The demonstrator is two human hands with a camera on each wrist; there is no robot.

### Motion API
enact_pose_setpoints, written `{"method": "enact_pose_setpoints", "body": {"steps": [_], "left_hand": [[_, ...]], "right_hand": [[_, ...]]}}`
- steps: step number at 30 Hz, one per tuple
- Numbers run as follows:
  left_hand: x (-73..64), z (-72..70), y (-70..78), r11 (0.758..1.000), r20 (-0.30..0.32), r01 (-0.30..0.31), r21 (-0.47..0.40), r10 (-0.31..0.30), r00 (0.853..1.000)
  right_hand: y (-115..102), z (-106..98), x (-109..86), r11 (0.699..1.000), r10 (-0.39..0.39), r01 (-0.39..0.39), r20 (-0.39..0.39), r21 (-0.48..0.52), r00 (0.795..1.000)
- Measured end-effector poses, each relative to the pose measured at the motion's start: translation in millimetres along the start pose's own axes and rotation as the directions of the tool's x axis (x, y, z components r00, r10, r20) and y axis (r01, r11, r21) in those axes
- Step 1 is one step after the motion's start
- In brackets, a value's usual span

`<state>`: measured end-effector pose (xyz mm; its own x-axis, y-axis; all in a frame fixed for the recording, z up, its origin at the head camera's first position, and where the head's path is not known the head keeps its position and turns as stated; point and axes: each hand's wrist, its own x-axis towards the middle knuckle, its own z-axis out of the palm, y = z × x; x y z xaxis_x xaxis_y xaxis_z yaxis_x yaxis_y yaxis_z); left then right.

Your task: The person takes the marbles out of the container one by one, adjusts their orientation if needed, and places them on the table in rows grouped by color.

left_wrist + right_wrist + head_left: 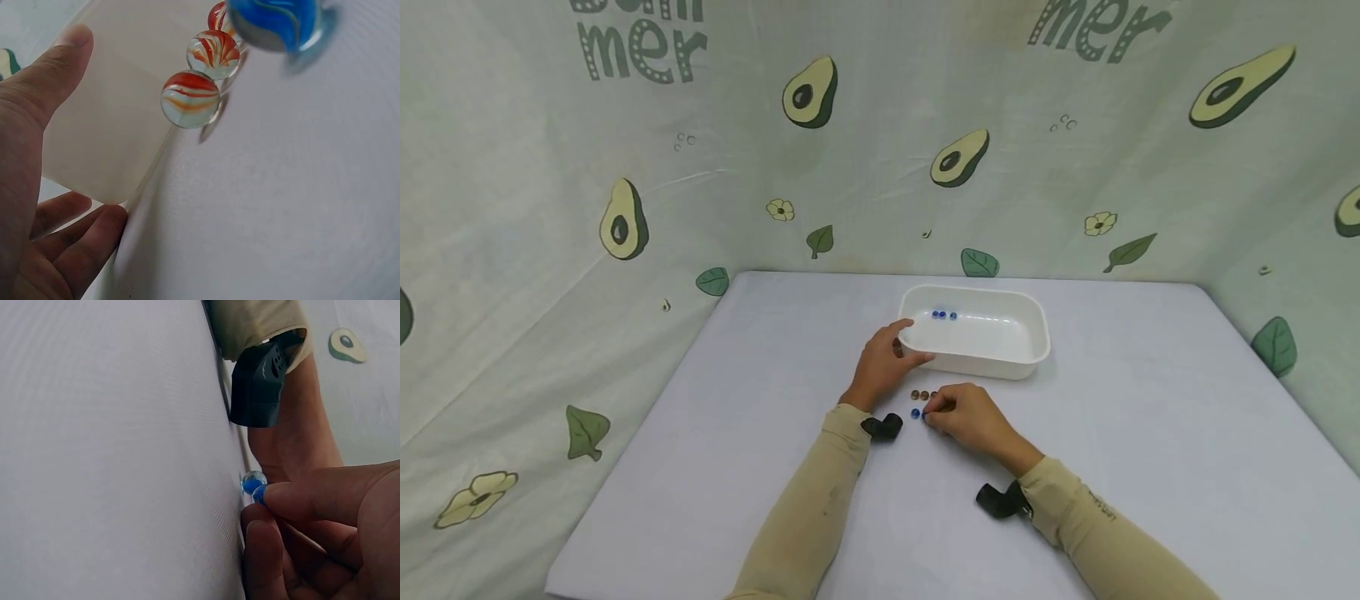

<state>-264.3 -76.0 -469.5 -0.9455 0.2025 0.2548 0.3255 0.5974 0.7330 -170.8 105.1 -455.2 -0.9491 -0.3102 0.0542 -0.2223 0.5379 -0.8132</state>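
Observation:
My left hand [880,367] grips the left end of a white plastic tray [985,365], thumb along the front wall and fingers round the corner. Three blue marbles [953,316] lie in a row inside the tray. Just in front of it, three clear marbles with red-orange swirls [190,100] stand in a line on the table. Nearer still is a blue swirled marble [915,413]. Right beside that one, my right hand [967,414] pinches another blue marble [259,494] between thumb and forefinger, low over the tabletop.
A white cloth covers the table [1120,433]. Behind and at the sides hangs a pale curtain [880,167] printed with avocados and leaves. Each wrist carries a black camera, the left one [883,427] close to the marbles and the right one [1000,502] nearer the front.

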Motion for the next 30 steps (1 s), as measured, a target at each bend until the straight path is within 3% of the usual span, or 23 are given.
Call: {"method": "enact_pose_setpoints", "body": {"steps": [30], "left_hand": [[4.1, 4.1, 2.9, 1.000, -0.004, 0.006, -0.020, -0.006, 1.000]], "right_hand": [[1.9, -7.9, 4.3, 0.997, -0.050, 0.048, -0.028, -0.065, 0.998]]}}
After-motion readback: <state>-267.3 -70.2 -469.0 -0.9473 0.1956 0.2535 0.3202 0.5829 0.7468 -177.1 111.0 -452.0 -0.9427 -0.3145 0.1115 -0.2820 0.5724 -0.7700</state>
